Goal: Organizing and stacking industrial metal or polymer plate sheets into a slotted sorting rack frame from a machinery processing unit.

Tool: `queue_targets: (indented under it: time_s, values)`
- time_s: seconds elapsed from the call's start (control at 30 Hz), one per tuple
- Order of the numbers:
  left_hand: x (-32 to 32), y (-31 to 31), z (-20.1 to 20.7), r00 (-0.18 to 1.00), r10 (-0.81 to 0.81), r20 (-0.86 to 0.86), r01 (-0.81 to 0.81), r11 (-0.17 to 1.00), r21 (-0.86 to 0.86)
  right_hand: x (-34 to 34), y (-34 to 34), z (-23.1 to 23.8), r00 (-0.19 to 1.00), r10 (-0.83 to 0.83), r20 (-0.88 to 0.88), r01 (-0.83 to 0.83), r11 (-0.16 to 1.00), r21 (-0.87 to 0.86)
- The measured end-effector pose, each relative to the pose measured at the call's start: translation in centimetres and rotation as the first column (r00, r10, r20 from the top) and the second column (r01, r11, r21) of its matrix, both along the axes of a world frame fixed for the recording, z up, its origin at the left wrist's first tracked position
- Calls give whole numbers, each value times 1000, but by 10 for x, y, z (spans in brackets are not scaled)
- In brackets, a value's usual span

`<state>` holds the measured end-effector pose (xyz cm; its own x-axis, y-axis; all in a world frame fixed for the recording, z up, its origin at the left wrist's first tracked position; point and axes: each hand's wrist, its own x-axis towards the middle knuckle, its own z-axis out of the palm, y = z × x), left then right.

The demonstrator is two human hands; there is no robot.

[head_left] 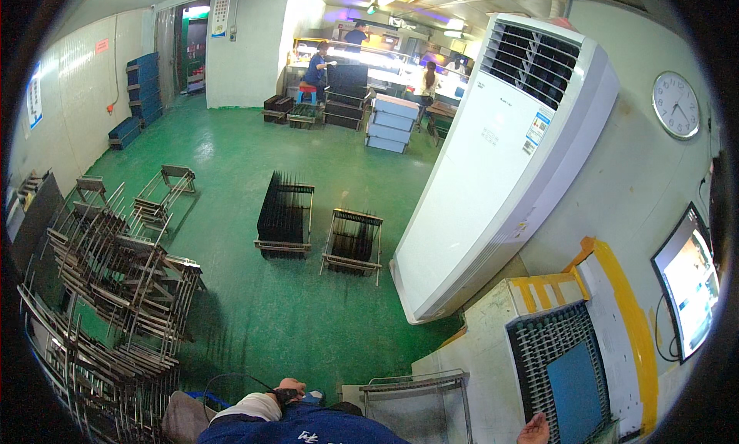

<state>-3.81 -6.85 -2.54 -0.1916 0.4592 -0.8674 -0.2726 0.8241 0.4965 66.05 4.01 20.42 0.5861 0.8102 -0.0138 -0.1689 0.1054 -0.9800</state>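
My right hand shows at the lower edge, fingers apart, nothing seen in it. It is close to the lower left edge of a flat blue panel, and I cannot tell whether it touches. The panel lies on a bed of dark rollers at the right. In front of my navy shirt is my left hand, beside a white sleeve. A black device with a cable is at its wrist. The fingers of that hand are mostly hidden.
Metal racks crowd the left side. Two racks, one of dark panels and another, stand mid-floor. A tall white air conditioner leans in view before the roller machine. A metal frame stands nearby; a screen is at right.
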Motion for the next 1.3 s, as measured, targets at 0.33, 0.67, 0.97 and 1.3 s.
queue_targets:
  time_s: [0.33, 0.67, 0.97, 1.3]
  values:
    - [-4, -8, -40, 999, 26, 27, -27, 998, 62, -116, 1, 66, 837, -34, -546, -36, 993, -116]
    - [-10, -10, -61, 954, 32, 299, -66, 992, 106, -124, 4, 59, 754, -86, -651, -24, 987, -157]
    - [-5, -9, -37, 974, 45, 220, -64, 995, 79, -129, -1, 48, 730, -35, -683, -64, 991, -119]
    - [-11, -11, -79, 992, 34, 118, -46, 994, 102, -135, 4, 28, 674, -58, -737, -105, 979, -174]
